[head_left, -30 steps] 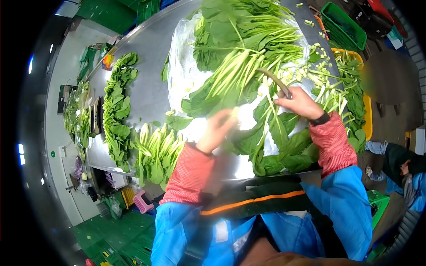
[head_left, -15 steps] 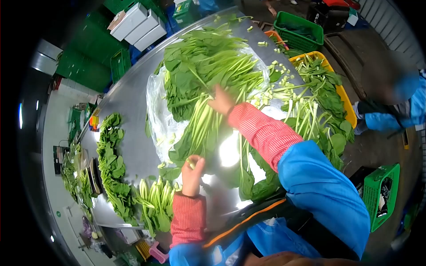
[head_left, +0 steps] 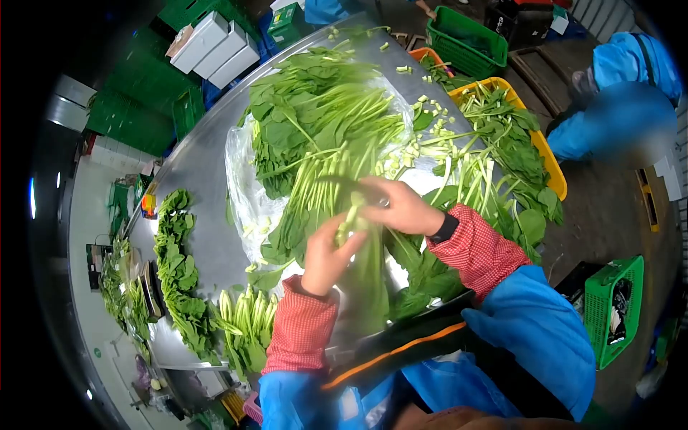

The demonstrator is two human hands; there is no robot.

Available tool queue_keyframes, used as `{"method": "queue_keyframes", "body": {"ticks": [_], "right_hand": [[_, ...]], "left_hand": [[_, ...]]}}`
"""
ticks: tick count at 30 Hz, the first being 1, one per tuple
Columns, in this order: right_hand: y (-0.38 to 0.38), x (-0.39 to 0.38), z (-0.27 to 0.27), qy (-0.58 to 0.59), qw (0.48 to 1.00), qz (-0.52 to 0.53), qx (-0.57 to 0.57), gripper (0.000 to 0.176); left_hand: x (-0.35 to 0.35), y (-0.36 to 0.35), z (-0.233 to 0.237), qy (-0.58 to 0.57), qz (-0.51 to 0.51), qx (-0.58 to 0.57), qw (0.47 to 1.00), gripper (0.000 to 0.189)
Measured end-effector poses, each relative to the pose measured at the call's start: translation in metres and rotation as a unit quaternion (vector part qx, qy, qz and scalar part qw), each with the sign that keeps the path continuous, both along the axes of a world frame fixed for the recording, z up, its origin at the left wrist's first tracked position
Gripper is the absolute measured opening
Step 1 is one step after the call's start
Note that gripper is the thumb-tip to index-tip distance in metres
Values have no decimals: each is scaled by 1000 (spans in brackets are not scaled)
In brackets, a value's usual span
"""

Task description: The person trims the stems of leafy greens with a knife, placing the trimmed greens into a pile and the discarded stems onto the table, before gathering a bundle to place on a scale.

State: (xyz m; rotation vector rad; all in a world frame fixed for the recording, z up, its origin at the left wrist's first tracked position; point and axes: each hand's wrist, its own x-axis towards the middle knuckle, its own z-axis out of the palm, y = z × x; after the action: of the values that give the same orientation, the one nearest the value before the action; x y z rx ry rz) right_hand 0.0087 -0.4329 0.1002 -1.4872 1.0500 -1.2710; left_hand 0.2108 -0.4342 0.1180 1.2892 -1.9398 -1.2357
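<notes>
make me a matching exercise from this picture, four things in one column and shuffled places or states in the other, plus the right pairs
Column one
1. right hand
2. plastic sheet
3. yellow crate
4. pale stalk ends

Column two
A. between the person's two hands
B. holding leafy greens, beside the metal table
C. with a black band at its wrist
D. clear, under the large pile of greens

Pairs: 1-C, 2-D, 3-B, 4-A

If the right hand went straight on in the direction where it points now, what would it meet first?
Probably the pale stalks at the left hand, just ahead of the right hand; blur and the single view leave depth unclear.
</notes>
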Motion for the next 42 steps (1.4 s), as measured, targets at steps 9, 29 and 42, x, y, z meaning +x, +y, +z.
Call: {"method": "queue_keyframes", "body": {"ticks": [9, 29, 42], "right_hand": [[32, -31, -12, 385, 899, -124, -169, 13], [31, -27, -24, 377, 908, -117, -144, 12], [21, -19, -32, 14, 990, 95, 99, 26]], "left_hand": [[-11, 5, -28, 96, 37, 203, 974, 31], [-12, 13, -28, 201, 67, 268, 940, 33], [-4, 6, -37, 132, 74, 206, 967, 38]]}}
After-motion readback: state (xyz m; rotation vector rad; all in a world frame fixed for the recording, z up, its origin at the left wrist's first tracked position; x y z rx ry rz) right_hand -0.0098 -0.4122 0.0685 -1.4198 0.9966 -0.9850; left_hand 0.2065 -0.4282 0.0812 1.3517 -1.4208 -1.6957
